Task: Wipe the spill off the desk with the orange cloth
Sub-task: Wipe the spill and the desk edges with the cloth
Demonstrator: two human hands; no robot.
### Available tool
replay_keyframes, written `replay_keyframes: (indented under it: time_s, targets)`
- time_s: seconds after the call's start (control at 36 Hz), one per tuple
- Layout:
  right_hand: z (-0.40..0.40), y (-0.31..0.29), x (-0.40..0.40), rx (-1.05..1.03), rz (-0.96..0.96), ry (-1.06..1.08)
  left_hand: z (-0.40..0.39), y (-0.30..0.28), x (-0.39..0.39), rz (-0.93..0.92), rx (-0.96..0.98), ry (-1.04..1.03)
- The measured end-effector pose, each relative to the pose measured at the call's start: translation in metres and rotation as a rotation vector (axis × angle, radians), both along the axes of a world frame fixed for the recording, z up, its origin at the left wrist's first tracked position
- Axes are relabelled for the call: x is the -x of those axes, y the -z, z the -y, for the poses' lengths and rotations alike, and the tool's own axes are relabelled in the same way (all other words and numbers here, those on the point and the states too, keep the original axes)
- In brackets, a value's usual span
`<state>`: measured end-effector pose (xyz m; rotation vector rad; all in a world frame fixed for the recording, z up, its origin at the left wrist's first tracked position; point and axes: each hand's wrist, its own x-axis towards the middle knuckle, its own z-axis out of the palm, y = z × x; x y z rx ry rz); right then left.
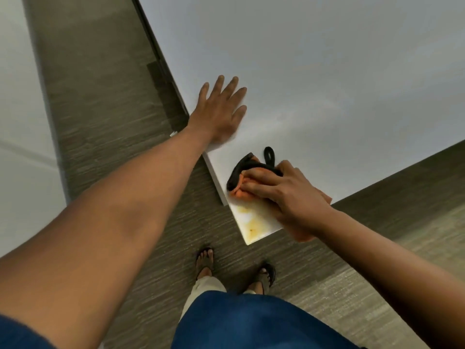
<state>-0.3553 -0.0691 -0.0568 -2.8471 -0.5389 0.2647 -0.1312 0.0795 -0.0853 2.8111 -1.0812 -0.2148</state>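
Note:
The white desk [314,84] fills the upper right, its near corner pointing toward me. A yellowish-brown spill [249,220] stains that corner. My right hand [281,190] grips the bunched orange cloth [239,192], which has a black edge and a black loop, and presses it on the desk just above the spill. More of the cloth hangs below my wrist over the desk edge. My left hand [219,112] lies flat on the desk near its left edge, fingers straight and spread.
Grey-brown wood-grain floor [105,122] surrounds the desk corner. My feet in sandals [205,260] stand just below the corner. A white wall [20,122] runs along the left side.

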Motion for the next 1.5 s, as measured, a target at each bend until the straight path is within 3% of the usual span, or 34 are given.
replay_keyframes:
  time_s: [0.14, 0.28, 0.5, 0.64, 0.78, 1.0, 1.25, 1.5]
  targets:
    - [0.038, -0.003, -0.015, -0.029, 0.034, 0.091, 0.0, 0.0, 0.0, 0.009, 0.0, -0.001]
    - [0.008, 0.002, -0.042, -0.048, 0.09, 0.224, 0.001, 0.0, -0.001, 0.006, -0.01, -0.006]
    - [0.02, -0.002, -0.003, 0.018, 0.009, 0.014, 0.0, 0.0, -0.002, 0.005, -0.009, 0.004]
    - [0.076, -0.001, 0.007, -0.054, 0.088, 0.362, 0.001, 0.001, -0.003, 0.007, 0.002, 0.0]
    - [0.05, 0.015, 0.011, -0.072, 0.173, 0.576, -0.001, 0.001, 0.0, 0.001, -0.014, 0.002]
    - [0.004, 0.003, 0.038, -0.063, 0.062, 0.318, -0.001, -0.004, 0.001, -0.039, -0.021, 0.011]
    - [0.015, 0.0, 0.027, -0.071, 0.129, 0.649, 0.009, -0.012, 0.03, -0.079, 0.069, 0.175]
    - [-0.021, 0.008, 0.071, -0.024, 0.097, 0.478, 0.016, 0.005, 0.043, -0.033, 0.045, 0.197]
